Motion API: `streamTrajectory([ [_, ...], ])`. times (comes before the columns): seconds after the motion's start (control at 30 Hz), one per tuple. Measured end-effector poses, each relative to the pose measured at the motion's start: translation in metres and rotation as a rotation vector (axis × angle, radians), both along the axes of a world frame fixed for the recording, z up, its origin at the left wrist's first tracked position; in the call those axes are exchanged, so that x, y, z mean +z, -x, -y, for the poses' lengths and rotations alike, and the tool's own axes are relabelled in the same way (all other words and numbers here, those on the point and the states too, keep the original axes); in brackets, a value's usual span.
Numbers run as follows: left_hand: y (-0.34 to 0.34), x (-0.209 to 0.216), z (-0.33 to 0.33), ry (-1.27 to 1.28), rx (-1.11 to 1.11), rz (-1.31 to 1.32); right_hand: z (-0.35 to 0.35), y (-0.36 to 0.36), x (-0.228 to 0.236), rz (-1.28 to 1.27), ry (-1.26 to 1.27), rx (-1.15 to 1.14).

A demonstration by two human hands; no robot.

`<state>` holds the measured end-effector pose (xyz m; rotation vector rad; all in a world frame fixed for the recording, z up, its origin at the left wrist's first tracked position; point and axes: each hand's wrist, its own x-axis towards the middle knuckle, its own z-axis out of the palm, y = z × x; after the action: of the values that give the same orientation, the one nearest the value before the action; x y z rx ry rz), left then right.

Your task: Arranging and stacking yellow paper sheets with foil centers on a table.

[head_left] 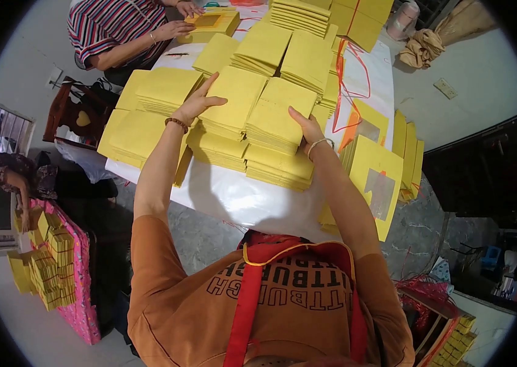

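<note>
Two stacks of folded yellow paper pieces lie side by side between my hands, on top of lower yellow stacks [217,151] on the table. My left hand [198,105] grips the outer side of the left stack [234,98], its thumb over the top and its forefinger along the far edge. At the right stack [280,113], my right hand [309,129] has its thumb on the top corner; its other fingers are mostly hidden behind the side. Both stacks look level, and I cannot tell whether they are lifted off the ones below.
More yellow stacks [167,88] crowd the white-covered table [246,205]. Red string [356,73] trails at the right, near yellow sheets with grey windows [381,189]. Across the table, a person in a striped top [108,27] handles a yellow stack. Another person [11,177] bends over bundles on a pink-edged table [87,275].
</note>
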<state>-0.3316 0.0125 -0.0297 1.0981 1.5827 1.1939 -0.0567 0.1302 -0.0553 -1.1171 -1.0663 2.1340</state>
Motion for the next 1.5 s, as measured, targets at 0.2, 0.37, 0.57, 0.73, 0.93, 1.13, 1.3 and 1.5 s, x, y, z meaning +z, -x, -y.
streamTrajectory([
  [0.2,-0.009,0.017,-0.004,0.066,0.036,-0.1,-0.006,0.002,-0.006,0.12,-0.18,0.074],
  [0.37,-0.008,0.021,-0.004,0.093,0.007,-0.059,-0.014,-0.008,0.01,0.205,-0.099,0.21],
  [0.57,-0.012,0.022,-0.002,0.087,0.003,-0.041,-0.022,-0.014,0.002,0.271,-0.08,0.297],
  [0.73,-0.01,0.023,-0.001,0.114,-0.002,-0.052,-0.013,-0.008,-0.009,0.26,-0.123,0.23],
  [0.93,-0.022,0.043,0.0,0.118,0.05,-0.143,0.003,-0.011,0.011,0.055,-0.097,0.102],
  [1.13,0.0,0.04,0.001,-0.008,0.147,-0.056,0.032,-0.036,0.037,0.322,-0.101,0.016],
  [1.3,-0.059,0.074,0.02,-0.452,0.449,-0.28,0.077,-0.102,0.089,-0.041,-0.345,-0.045],
  [1.5,-0.245,0.051,0.057,-0.189,-0.148,0.196,0.059,-0.234,0.105,-0.031,-0.582,-0.101],
])
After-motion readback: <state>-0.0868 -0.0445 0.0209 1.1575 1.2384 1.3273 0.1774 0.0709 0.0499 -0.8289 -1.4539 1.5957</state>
